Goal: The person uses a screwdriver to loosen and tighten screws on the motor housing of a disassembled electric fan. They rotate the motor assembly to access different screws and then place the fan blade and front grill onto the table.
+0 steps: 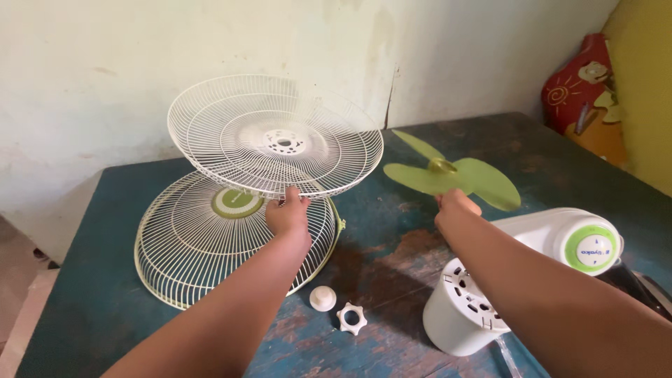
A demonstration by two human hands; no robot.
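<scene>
White wire rear grille (pixel 275 136): being held up at its near rim by the left hand (pixel 287 212), fingers closed on the wires, above the front grille (pixel 210 241) lying on the blue table (pixel 84 280).
Green blade (pixel 455 176): being lifted by the right hand (pixel 455 205), closed on one vane.
Handling: judged light, springy (wires bendable); rim and hub are being favoured as holds.
Loose parts: cap (pixel 323 297), nut (pixel 351 318), motor housing (pixel 490 294).
</scene>
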